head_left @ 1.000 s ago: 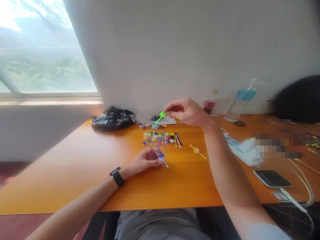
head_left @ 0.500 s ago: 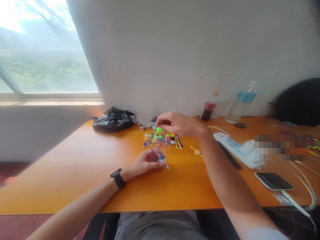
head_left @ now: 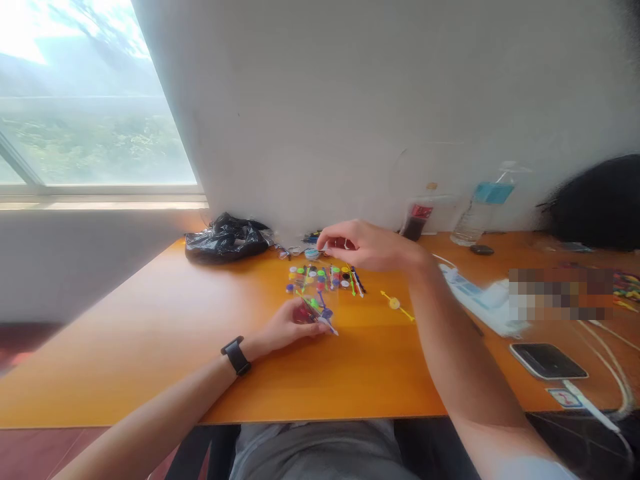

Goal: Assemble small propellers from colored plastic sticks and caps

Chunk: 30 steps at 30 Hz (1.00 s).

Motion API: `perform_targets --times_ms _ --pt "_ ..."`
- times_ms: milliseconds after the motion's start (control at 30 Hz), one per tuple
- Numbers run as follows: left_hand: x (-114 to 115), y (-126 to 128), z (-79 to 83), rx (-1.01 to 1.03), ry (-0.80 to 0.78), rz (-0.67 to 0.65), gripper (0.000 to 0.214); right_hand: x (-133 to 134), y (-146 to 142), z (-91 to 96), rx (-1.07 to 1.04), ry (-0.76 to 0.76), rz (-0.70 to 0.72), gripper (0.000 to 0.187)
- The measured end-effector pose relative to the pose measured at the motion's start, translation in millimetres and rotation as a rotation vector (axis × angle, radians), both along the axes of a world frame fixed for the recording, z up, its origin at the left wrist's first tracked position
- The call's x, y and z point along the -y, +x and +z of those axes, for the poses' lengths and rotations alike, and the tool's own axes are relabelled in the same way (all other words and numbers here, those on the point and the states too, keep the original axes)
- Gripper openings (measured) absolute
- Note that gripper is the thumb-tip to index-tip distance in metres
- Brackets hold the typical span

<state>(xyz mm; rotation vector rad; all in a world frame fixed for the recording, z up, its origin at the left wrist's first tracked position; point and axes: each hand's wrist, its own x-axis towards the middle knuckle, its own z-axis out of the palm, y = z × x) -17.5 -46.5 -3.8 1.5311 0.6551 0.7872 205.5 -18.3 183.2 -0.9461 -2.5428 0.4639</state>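
My left hand (head_left: pixel 297 321), with fingers wrapped round it, holds a clear plastic bag (head_left: pixel 332 297) over the tabletop. Inside the bag are arrow spinners, including a green one (head_left: pixel 314 303), a blue one (head_left: pixel 326 312) and a white one (head_left: pixel 327 325). Above and behind the bag hovers my right hand (head_left: pixel 347 241). Its fingers are loosely curved, thumb apart from them, and I see nothing held. Several coloured round discs and arrows (head_left: pixel 321 273) lie behind the bag, partly seen through it. A yellow arrow spinner (head_left: pixel 395 304) rests alone near my right forearm.
A black plastic bag (head_left: pixel 227 240) sits at the back left. A cola bottle (head_left: pixel 415 220) and a water bottle (head_left: pixel 470 217) stand by the wall. Beyond my right arm lie a white power strip (head_left: pixel 467 290), a phone (head_left: pixel 549 362) and cables.
The green arrow spinner has left my right hand and now lies in the clear bag. My right hand has shifted slightly right, its fingers loosened; my left hand stays put.
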Motion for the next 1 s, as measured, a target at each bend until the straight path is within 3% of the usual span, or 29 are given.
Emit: perform_targets --times_ms 100,200,400,467,567,800,1000 --pt "1.1 1.6 2.0 0.016 -0.003 -0.003 0.042 -3.1 25.2 6.0 0.035 -0.012 -0.090 0.019" --pt "3.1 2.3 5.1 0.023 -0.024 0.000 0.042 -22.4 61.5 2.8 0.195 -0.108 -0.240 0.020" --pt "3.2 -1.1 4.0 0.025 -0.042 0.026 0.040 -86.9 119.4 -43.0 0.498 -0.634 -0.434 0.046" --pt "2.5 -1.7 3.0 0.011 -0.034 0.028 0.040 -100.2 124.2 -63.0 0.544 -0.797 -0.441 0.054" --pt "2.5 -1.0 3.7 0.004 -0.034 0.011 0.038 -111.5 122.3 -87.5 0.608 -0.888 -0.427 0.061" --pt "3.7 0.1 6.3 0.007 -0.036 -0.007 0.038 -133.1 117.5 -123.5 0.785 -1.022 -0.440 0.066" --pt "3.5 -0.6 4.7 0.004 -0.024 -0.021 0.035 -144.4 127.4 -138.4 0.721 -0.987 -0.375 0.074"
